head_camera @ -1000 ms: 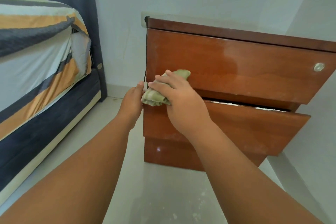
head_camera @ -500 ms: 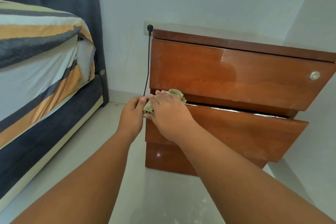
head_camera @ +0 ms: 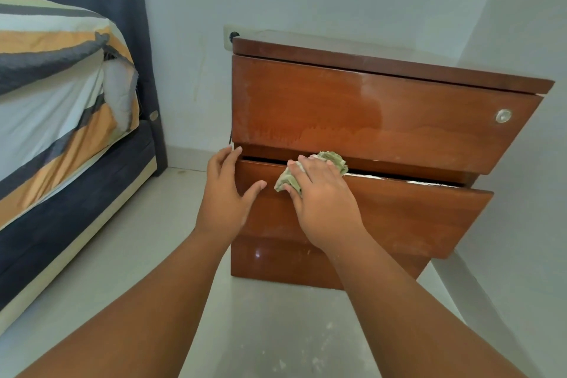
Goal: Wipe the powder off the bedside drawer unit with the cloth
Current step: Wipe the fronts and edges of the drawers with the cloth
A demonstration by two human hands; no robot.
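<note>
I see a pale floor [head_camera: 147, 255]. The wooden drawer unit [head_camera: 368, 107] stands on it against the wall, the bed [head_camera: 61, 163] rests on it at left, and white specks [head_camera: 313, 360] are scattered in the foreground.

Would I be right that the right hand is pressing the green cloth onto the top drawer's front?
Not quite: the head view shows the right hand pressing the green cloth onto the upper edge of the middle drawer, below the top drawer.
</note>
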